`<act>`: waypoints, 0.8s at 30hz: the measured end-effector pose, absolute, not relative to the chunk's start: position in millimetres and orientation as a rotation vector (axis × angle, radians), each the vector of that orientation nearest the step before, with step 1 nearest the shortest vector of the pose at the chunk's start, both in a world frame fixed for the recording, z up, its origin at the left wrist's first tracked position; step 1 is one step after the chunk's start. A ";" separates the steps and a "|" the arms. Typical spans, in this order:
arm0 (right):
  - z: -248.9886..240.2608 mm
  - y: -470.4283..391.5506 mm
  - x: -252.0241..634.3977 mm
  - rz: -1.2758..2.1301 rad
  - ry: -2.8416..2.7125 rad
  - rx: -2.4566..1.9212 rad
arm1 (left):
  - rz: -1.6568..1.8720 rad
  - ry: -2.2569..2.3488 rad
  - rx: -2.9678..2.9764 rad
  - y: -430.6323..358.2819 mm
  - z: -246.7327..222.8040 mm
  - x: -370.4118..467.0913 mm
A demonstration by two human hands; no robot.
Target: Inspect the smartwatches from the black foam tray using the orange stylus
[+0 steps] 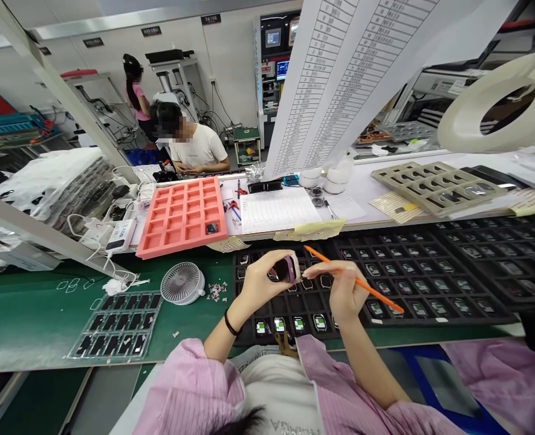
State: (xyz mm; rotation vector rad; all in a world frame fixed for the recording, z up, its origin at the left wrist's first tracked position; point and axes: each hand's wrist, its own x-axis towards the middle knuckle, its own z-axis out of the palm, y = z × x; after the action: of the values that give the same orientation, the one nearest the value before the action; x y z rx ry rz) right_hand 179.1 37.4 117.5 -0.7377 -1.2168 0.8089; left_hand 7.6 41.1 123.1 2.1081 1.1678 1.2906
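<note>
My left hand (260,281) is closed around a smartwatch case (289,269), raised above the black tray. Its dark glossy face and pale rim show; the fingers cover part of it. In my right hand (346,293), a thin orange stick (382,298) slants down to the right. The right fingertips reach close to the rim of the case; whether they touch it, or pinch a tiny part there, I cannot make out. Beneath both hands lies the black compartment tray (267,309), with several watch cases in its pockets. Some, like this watch case (279,325), bear green and white labels.
A small white fan (182,283) stands left, beside scattered small pieces (217,292) and a clear tray of black parts (115,325). On the raised shelf are a pink tray (183,216) and a form (276,209). Printed sheets (335,78) hang ahead. Another person (201,148) sits opposite.
</note>
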 end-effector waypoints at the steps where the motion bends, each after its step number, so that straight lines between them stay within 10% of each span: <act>1: 115.9 39.2 177.4 0.856 -1.160 -0.775 | 1.291 1.183 2.124 41.4 123.9 7.5; 12: 116.5 42.2 162.4 1.452 -1.019 -0.829 | 1.237 1.275 2.027 38.1 128.4 12.5; 24: 127.5 31.5 165.6 1.385 -0.927 -0.785 | 1.281 1.041 1.893 29.8 138.9 10.0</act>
State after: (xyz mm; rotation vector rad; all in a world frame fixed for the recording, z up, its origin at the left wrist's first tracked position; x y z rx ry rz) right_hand 165.6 31.5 127.5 -0.7852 -0.9269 1.3846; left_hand 10.0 29.8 138.9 1.8929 1.0414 1.2805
